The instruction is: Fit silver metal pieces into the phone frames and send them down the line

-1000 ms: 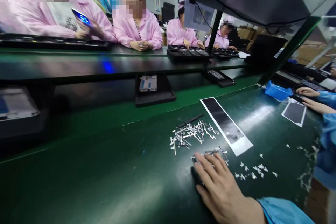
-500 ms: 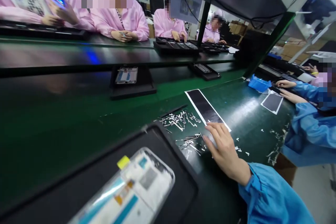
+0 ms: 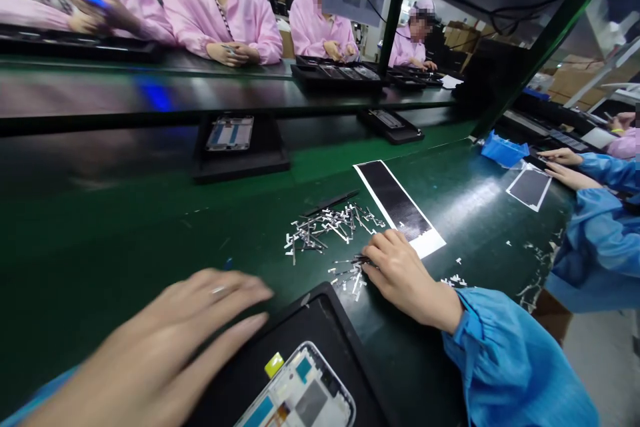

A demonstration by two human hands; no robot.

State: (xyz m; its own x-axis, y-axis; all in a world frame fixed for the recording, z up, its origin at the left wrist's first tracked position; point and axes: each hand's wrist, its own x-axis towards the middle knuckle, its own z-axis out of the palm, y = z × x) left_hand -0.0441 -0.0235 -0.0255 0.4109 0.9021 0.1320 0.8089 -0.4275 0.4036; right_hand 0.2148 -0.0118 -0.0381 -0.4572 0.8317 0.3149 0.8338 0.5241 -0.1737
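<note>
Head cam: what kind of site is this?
Most likely an electronics assembly line. A green conveyor belt carries black trays, one holding a phone frame; workers in pink smocks sit along it. The right hand picks at small metal strips.

Green bench (image 3: pixel 150 240), black tray (image 3: pixel 330 327), silver strips (image 3: pixel 330 227), blue sleeve (image 3: pixel 510 360).

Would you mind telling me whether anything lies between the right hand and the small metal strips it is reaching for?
Nothing visible does. The right hand rests on the green mat with its fingers already touching the nearer cluster of small metal strips. The black tray lies nearer the camera, off that path.
</note>
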